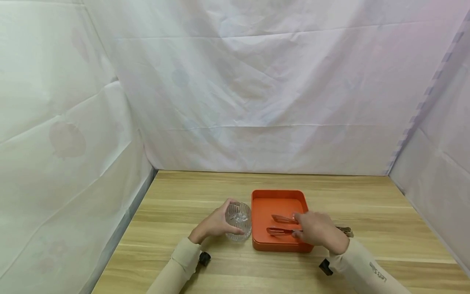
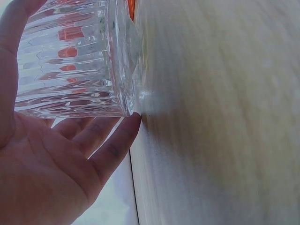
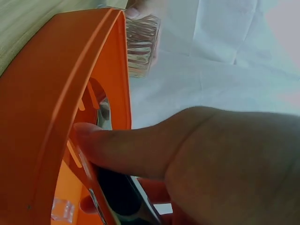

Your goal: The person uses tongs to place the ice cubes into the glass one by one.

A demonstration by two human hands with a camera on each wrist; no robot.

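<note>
My left hand (image 1: 216,222) holds a clear ribbed glass bowl (image 1: 240,222), with thumb and fingers on opposite sides. In the left wrist view the bowl (image 2: 70,70) stands at the wooden surface, with fingertips near its base. An orange rectangular tray (image 1: 280,247) lies just right of the bowl. Over the tray my right hand (image 1: 317,228) grips tongs (image 1: 280,232) whose two slotted reddish-orange heads are spread apart inside it. The tongs' other end shows behind the hand. In the right wrist view the thumb presses along the tongs (image 3: 119,192); the other fingers are partly hidden.
The wooden table (image 1: 176,192) meets a white cloth backdrop (image 1: 257,102) at the back. White cloth walls (image 1: 66,163) close in the left and right sides. A small black device (image 1: 204,258) is at the left wrist, another (image 1: 326,267) at the right.
</note>
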